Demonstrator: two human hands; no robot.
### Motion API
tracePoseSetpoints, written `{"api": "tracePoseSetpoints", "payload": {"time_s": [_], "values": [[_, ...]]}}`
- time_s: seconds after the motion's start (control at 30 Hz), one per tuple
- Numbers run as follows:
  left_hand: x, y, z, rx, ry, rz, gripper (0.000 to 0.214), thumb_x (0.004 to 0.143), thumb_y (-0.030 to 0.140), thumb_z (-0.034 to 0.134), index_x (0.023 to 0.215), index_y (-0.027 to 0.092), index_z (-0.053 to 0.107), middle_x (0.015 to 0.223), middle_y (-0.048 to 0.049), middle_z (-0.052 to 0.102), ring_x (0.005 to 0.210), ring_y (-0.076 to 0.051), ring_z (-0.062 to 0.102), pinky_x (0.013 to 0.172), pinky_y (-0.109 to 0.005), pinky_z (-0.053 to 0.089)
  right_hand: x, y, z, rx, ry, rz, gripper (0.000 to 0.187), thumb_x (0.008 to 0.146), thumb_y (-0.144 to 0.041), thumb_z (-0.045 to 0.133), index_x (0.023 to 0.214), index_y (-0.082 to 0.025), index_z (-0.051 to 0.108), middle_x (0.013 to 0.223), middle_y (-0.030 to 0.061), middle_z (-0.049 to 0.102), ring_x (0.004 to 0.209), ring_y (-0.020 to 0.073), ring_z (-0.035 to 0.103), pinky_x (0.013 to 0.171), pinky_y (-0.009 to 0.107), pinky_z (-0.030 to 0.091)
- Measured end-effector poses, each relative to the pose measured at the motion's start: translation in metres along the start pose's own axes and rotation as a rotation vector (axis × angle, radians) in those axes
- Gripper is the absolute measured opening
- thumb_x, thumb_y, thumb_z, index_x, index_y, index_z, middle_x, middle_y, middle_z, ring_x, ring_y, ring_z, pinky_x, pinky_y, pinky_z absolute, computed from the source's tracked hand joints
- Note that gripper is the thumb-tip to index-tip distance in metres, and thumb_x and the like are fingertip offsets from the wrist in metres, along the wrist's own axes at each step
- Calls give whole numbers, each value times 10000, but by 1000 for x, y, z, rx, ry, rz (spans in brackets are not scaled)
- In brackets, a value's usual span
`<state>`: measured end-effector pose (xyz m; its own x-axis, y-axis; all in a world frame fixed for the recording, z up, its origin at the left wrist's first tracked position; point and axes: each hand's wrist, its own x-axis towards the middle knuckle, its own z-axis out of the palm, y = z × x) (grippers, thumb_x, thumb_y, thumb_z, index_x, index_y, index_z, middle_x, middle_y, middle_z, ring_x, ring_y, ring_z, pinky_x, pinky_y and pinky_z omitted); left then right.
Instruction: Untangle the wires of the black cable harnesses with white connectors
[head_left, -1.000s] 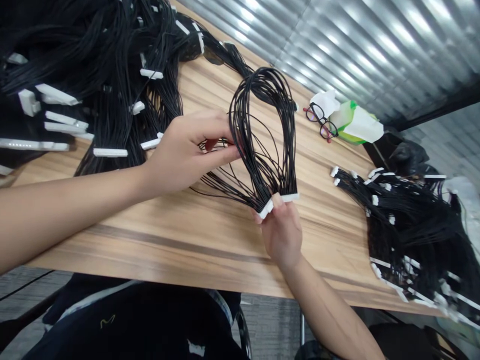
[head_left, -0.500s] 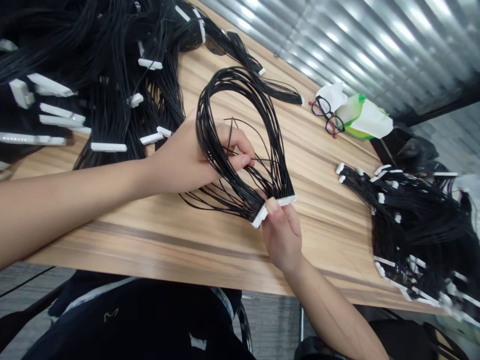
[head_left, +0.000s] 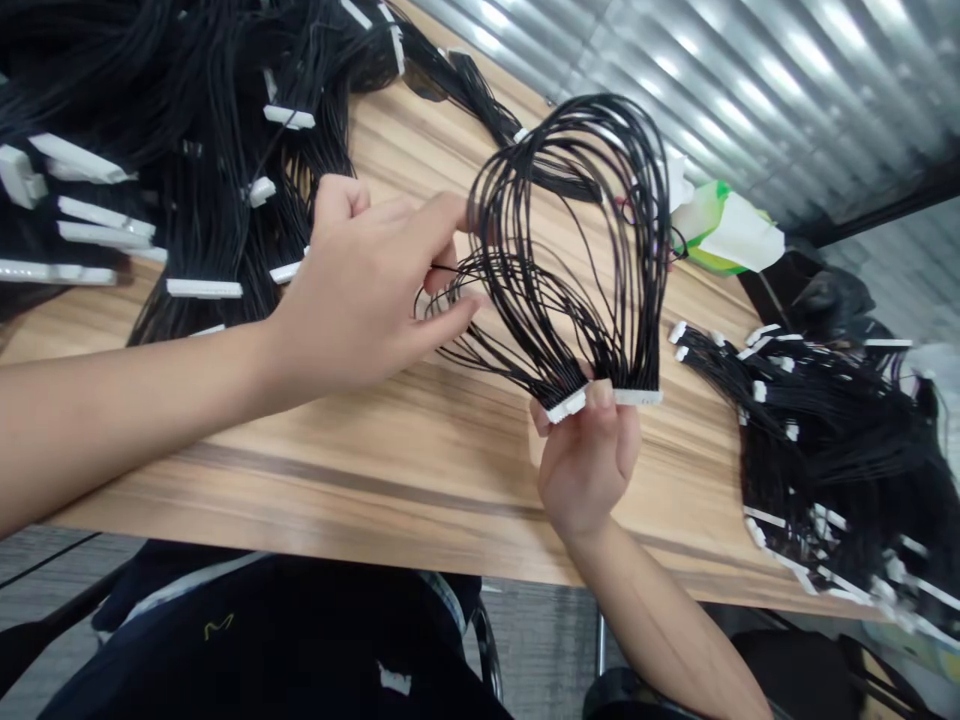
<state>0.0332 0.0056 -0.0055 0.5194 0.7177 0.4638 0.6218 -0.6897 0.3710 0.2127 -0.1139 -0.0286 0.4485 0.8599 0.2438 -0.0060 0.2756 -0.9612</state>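
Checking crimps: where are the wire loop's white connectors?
The white connectors sit at the wire loop's base, in the right hand, right of centre in the head view.

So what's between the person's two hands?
In the head view, a looped bundle of thin black wires runs between them, from the white connectors in the right hand to the left hand.

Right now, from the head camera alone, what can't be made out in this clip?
- Right hand: its thumb covers the middle of the white connector strip, so one strip or two cannot be told.
- Left hand: its fingers hide which black wires they touch.
- Black wire pile: cut off by the top and left edges of the head view.
- Connector contacts: too small to see.
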Motion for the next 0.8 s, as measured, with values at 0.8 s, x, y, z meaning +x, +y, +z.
{"api": "tracePoseSetpoints", "payload": {"time_s": [0.8], "values": [[-6, 13, -5, -130, 212, 514, 272, 1106, 287, 525, 1012, 412, 748, 883, 121, 784, 738, -90, 656, 725, -337, 410, -9, 12, -4, -147, -57, -134, 202, 1041, -477, 622, 1039, -318, 747, 951, 24, 647, 642, 146, 468, 502, 254, 407]]}}
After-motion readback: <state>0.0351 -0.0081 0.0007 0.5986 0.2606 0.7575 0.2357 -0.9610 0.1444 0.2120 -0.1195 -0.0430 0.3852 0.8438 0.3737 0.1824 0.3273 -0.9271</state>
